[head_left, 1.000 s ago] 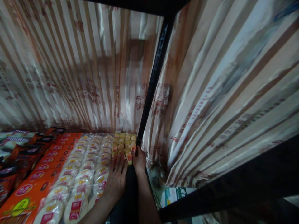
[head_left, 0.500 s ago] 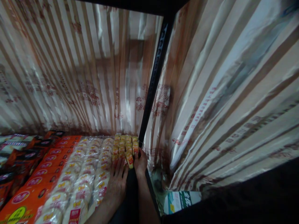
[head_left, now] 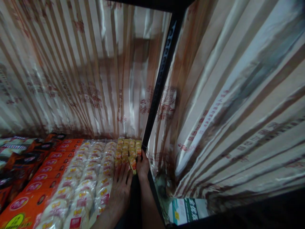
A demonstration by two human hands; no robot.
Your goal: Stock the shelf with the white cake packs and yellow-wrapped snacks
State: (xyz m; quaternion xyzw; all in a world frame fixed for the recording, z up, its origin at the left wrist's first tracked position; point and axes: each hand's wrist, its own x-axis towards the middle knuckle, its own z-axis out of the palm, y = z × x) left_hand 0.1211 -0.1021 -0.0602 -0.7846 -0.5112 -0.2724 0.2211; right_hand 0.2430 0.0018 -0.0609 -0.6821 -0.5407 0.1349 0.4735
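Small yellow wrapped snack packets (head_left: pixel 125 148) stand in tight rows at the right end of the display. Over the front of these rows, my left hand (head_left: pixel 122 181) lies with its fingers stretched out, touching the packets. One yellow packet (head_left: pixel 132 163) leans at a tilt between my two hands. My right hand (head_left: pixel 143 167) is at the outer right side, its thumb and fingers closed around the edge of the rightmost yellow packet (head_left: pixel 138 149). The fingertips of that hand are partly hidden.
Left of the yellow packets are rows of clear-wrapped round white cakes (head_left: pixel 82 194), then orange bags (head_left: pixel 35 190) and dark packs (head_left: pixel 28 159). A black slotted post (head_left: pixel 158 86) rises beside my right hand. Pleated printed sheeting (head_left: pixel 107 63) hangs behind. A green-and-white package (head_left: pixel 187 210) lies lower right.
The view has shifted slightly, moving the post and sheeting a little to the right. Both hands keep nearly the same place at the yellow packets.
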